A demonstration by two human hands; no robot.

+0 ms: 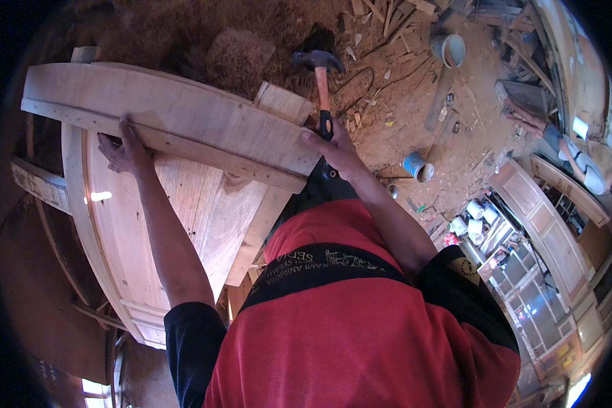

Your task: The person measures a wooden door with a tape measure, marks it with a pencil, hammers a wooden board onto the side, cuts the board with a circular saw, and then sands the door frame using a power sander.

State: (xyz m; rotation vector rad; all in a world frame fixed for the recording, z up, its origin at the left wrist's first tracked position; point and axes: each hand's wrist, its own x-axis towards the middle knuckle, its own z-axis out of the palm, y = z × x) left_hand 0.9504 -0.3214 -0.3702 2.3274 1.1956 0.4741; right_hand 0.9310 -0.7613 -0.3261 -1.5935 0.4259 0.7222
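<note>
Step in hand, as judged: steadying a long, pale, arched wooden board [183, 112] while keeping a claw hammer with a dark metal head, orange-brown shaft and black grip [321, 88] at the ready. Left hand [130, 155] is part-way open, digits spread; one laps onto the narrow, straight wooden strip [214, 156] along the board's near edge, the others sit just below that edge. How firmly it bears cannot be told. Right hand [336, 149] is closed around the lower part of the hammer's grip, thumb lying against the board's right end; its far fingers are partly hidden.

Notes on doing this well: keep left-hand pressure even along the strip so the board does not rock. Right hand is doing two jobs, so its hold on the board is probably the weaker. Before any blow, thumb should come clear of the board end and left fingers should stay well apart from the striking point. Seating should be checked at both ends.

Board's location: crosswise over the far end of a large, pale plank panel with a curved frame [183, 197], ahead and to the person's left. Its far edge bows outward; grain appears to run lengthwise, with small dark specks. Surface looks bare and unpainted. A short, pale rectangular wood block [283, 102] shows behind its right part.
</note>
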